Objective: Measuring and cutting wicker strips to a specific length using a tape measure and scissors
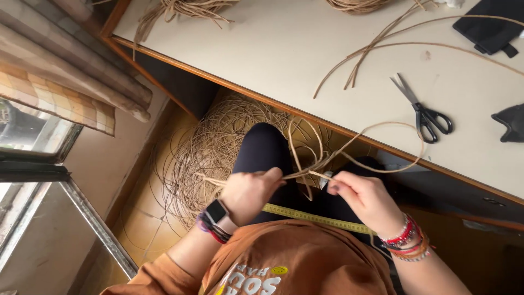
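My left hand (250, 191), with a smartwatch on its wrist, is closed on thin tan rattan strands (305, 170) above my lap. My right hand (364, 198), with several bead bracelets on the wrist, pinches the same strands a little to the right. The strands loop up in a wide arc (406, 143) toward the table edge and back down. A yellow measuring tape (311, 217) lies across my lap below both hands. My legs are in dark trousers and my shirt is orange-brown.
A large loose coil of rattan (210, 147) lies on the floor under the cream table (284, 49). On the table lie black-handled scissors (423, 112), long rattan strands (376, 46), a rattan bundle (180, 10) and dark objects (491, 27) at the right. A window is at left.
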